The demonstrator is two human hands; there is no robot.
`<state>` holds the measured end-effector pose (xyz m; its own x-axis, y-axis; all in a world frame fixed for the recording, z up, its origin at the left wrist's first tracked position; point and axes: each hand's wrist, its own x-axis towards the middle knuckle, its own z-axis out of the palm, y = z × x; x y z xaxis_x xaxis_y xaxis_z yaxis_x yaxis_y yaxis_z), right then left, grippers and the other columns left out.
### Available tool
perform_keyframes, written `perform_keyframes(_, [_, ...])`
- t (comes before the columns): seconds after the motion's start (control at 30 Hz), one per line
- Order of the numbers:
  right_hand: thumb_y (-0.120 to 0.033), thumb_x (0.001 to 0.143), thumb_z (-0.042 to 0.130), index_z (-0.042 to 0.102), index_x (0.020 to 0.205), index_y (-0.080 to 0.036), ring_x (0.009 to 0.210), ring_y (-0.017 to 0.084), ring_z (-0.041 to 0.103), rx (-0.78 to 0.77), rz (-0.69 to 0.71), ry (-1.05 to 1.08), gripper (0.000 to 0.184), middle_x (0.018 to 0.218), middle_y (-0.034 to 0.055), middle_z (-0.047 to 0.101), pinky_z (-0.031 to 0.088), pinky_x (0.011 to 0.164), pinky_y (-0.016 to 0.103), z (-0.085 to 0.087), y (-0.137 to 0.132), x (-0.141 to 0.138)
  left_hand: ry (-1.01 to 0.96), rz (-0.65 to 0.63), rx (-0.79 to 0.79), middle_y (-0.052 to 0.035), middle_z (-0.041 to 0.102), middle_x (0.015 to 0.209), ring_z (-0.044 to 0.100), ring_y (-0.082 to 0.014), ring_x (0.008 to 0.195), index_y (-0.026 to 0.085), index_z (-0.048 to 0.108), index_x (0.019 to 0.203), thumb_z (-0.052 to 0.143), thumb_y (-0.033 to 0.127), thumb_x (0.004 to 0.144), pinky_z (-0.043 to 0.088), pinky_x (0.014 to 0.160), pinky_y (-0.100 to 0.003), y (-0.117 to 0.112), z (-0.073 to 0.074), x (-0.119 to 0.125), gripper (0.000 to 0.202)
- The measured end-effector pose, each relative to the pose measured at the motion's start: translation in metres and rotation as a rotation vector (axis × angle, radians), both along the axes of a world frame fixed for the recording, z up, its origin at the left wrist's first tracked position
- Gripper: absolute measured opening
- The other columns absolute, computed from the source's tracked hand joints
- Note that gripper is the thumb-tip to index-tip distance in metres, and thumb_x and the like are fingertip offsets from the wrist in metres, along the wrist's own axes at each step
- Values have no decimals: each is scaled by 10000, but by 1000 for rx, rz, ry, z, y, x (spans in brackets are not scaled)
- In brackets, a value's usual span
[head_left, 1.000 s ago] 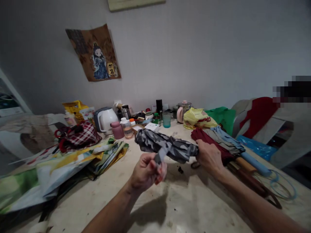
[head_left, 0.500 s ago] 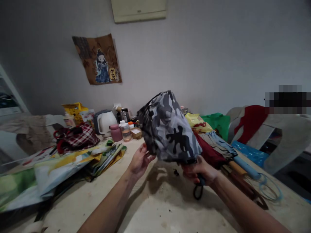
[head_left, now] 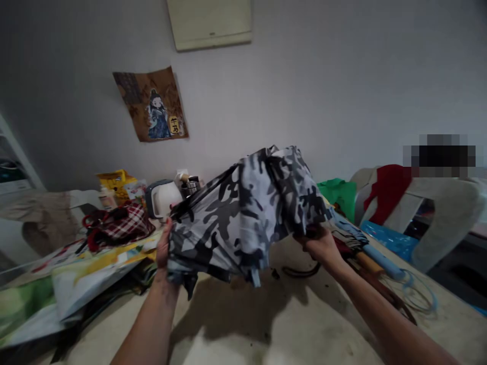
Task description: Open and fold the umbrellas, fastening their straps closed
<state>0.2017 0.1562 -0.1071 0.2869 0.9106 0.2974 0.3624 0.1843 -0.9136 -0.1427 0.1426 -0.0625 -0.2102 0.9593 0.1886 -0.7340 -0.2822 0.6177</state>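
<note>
Our right hand (head_left: 318,247) holds the gray umbrella (head_left: 249,215) mid-frame; our left hand (head_left: 163,248) touches its side, maybe gripping, we can't tell.

Smooth camouflage cloth umbrella (head_left: 251,213), glossy blue plastic bag (head_left: 391,238), matt paper poster (head_left: 154,106)

Home: kettle (head_left: 167,198) on table (head_left: 304,334), cartoon poster (head_left: 152,109) on wall (head_left: 323,76).

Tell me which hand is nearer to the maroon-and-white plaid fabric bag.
Left. The left hand is just right of the bag; the right hand is much farther right.
</note>
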Motion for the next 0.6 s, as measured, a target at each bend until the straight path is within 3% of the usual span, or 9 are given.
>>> perform_keyframes(0.07, [-337,544,673,555,766,-192,573,208,614,87,-42,-49,290,650,65,656,442,497,275,0,2,3,-17,47,80,-24,771,891,730,-228,835,250,707,984,652,369,839,625,700,-347,-2,4,-16,196])
perform_keyframes(0.13, [-305,547,659,562,738,-195,650,227,633,132,-12,-83,241,648,68,657,463,557,285,-2,2,0,9,103,176,1,769,949,721,-219,902,311,705,1020,625,408,860,625,730,-336,-4,3,-28,204])
perform_keyframes(0.2, [-306,572,657,564,723,-191,566,200,600,103,64,-54,211,553,36,603,433,507,270,-2,-1,-5,36,128,227,3,764,982,708,-225,960,330,698,1035,590,447,879,621,763,-352,-5,1,-37,223])
perform_keyframes(0.3, [-378,615,685,555,765,-184,405,138,488,71,147,105,278,485,-7,533,328,378,232,5,-7,-12,5,173,233,-19,761,908,707,-217,913,257,693,992,561,431,888,613,767,-344,-6,2,-53,242])
perform_keyframes(0.37, [-423,621,706,533,763,-186,378,118,455,79,170,213,326,478,-21,507,300,350,220,16,-12,-15,-77,215,319,9,733,796,691,-158,779,221,668,938,599,344,860,598,678,-245,-8,6,-65,161])
perform_keyframes(0.47, [-462,653,708,500,718,-184,396,95,457,101,255,327,354,515,-30,498,341,368,212,39,-24,-19,-250,151,453,39,664,739,613,-79,637,220,617,918,682,210,787,503,510,-116,-12,13,-78,147])
perform_keyframes(0.53, [-463,655,725,494,710,-178,417,84,470,94,319,401,371,560,-30,514,364,378,205,57,-33,-24,-241,137,372,7,673,854,641,-104,733,235,609,970,740,222,741,537,582,-157,-11,13,-73,264])
perform_keyframes(0.6, [-448,625,764,502,724,-173,417,76,467,40,383,474,392,578,-34,521,356,367,194,74,-42,-30,-6,107,176,-45,672,1031,667,-198,909,273,597,1070,798,260,687,583,736,-311,-6,8,-55,433])
